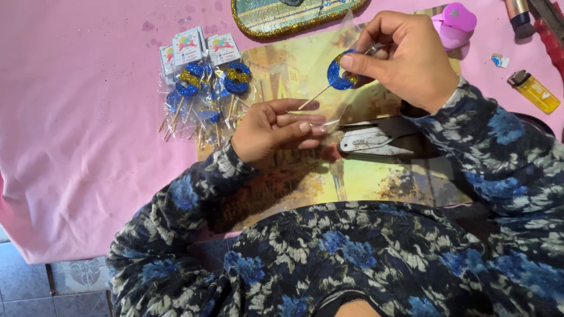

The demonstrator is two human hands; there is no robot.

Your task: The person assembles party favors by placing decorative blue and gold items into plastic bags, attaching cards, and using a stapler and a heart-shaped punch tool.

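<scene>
Two hands work above a desk (76,147) covered in pink cloth. The right hand (405,56) is closed in a pinch on a blue glitter topper (338,76), thumb and fingers gripping its upper edge; the topper hangs just below the fingertips, and its thin wooden stick (314,98) slants down and left toward the other hand. The left hand (276,129) lies lower and nearer the body, fingers stretched flat and pressed together on the bottom edge of a clear bag (341,41), which rises behind the topper. The stick's tip nearly meets the left fingers; whether it touches them I cannot tell. Just right of the left hand lies a pair of snips (370,141) on a picture mat (376,182). A pile of bagged toppers (202,88) sits left of both hands. A yellow lighter (533,89) and a pink punch (453,24) lie at the far right.
</scene>
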